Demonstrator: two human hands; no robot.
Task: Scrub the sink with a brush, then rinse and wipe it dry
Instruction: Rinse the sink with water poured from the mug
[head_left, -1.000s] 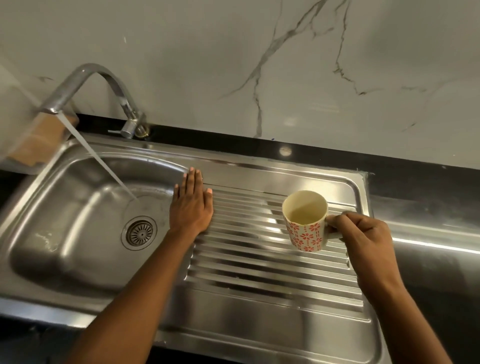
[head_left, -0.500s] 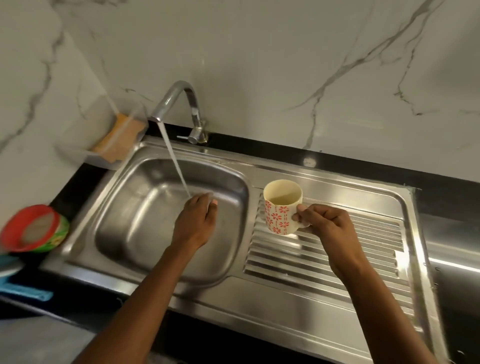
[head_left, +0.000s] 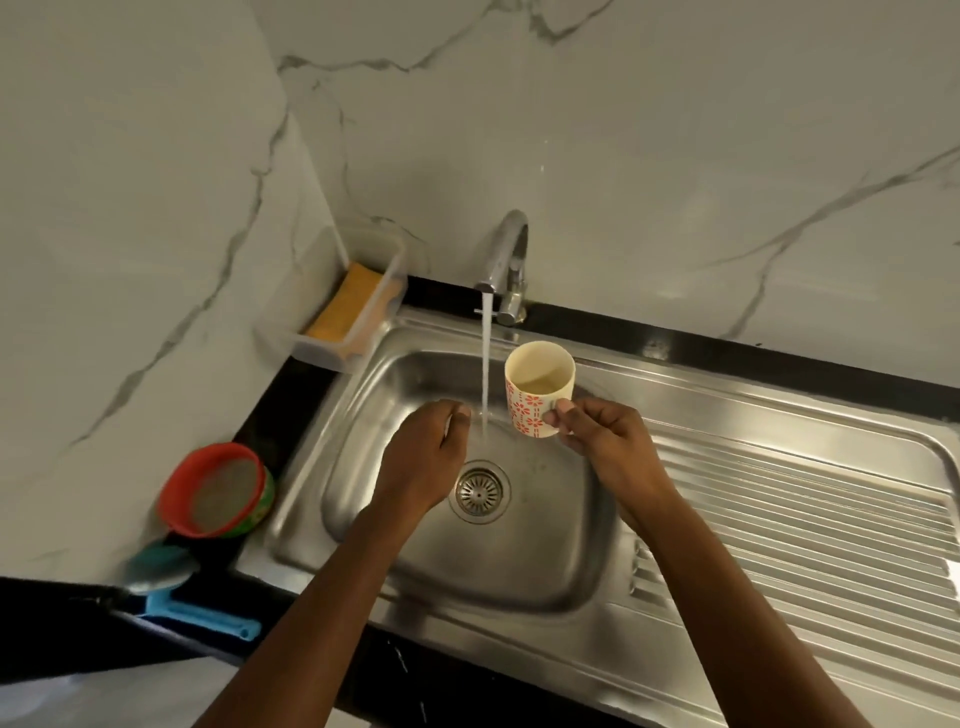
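Left hand (head_left: 421, 462) seemingly loose, empty; right hand (head_left: 608, 447) round mug (head_left: 537, 395) handle, over steel sink (head_left: 519, 571), marble walls (head_left: 675, 156).

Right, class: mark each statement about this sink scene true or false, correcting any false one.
1. The tap runs water into the sink basin. True.
2. The right hand holds the floral mug upside down. False: it is upright, mouth up.
3. The left hand grips a brush. False: no brush shows; its fingers curl loosely beside the water.
4. A yellow sponge lies in a clear holder left of the tap. True.
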